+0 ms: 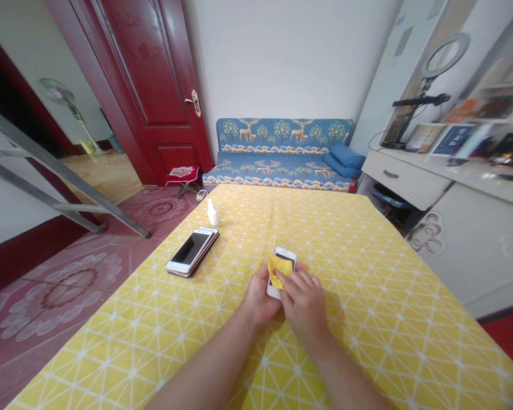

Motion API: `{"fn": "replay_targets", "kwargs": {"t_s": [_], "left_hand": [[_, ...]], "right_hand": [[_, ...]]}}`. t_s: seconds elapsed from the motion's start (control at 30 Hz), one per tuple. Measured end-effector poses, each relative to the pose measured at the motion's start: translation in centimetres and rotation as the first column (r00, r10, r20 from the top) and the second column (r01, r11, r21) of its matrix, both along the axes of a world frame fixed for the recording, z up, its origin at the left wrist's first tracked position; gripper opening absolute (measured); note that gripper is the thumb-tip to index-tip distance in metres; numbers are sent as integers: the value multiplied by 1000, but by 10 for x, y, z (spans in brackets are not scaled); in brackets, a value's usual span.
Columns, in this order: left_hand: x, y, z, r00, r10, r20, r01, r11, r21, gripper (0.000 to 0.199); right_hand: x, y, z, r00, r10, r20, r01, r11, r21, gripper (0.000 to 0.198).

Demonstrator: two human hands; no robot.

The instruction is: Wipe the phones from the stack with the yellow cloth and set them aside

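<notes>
Head view: left hand grips white phone on counter; right hand presses yellow cloth on it.

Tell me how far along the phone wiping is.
In hand: the left hand steadies the white phone while the right hand presses a yellow cloth on its screen. The stacked phones lie untouched beside the small bottle. Nothing looks finished.
</notes>
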State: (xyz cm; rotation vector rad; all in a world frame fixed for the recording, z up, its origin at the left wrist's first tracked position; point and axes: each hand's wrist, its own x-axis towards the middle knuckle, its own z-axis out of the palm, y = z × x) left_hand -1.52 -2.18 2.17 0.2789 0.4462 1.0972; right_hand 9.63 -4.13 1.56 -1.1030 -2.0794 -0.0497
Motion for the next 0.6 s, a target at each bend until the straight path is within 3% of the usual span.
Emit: {"fn": "replay_targets", "kwargs": {"t_s": [0.13, 0.27, 0.43, 0.6], "left_hand": [[6, -5, 0, 999, -5, -43, 3, 998, -56, 25], [8, -11, -5, 986, -34, -165, 43, 998, 52, 23], [10, -14, -8, 957, -47, -287, 70, 995, 72, 28], [14, -11, -5, 965, -4, -263, -16, 997, -75, 21]], "right_hand": [[17, 14, -8, 985, -157, -73, 153, 987, -53, 37], [28, 19, -11, 937, -218, -273, 190, 974, -125, 37], [27, 15, -5, 914, -80, -398, 72, 997, -33, 39], [15, 4, -4, 934, 137, -331, -129, 991, 46, 39]]}}
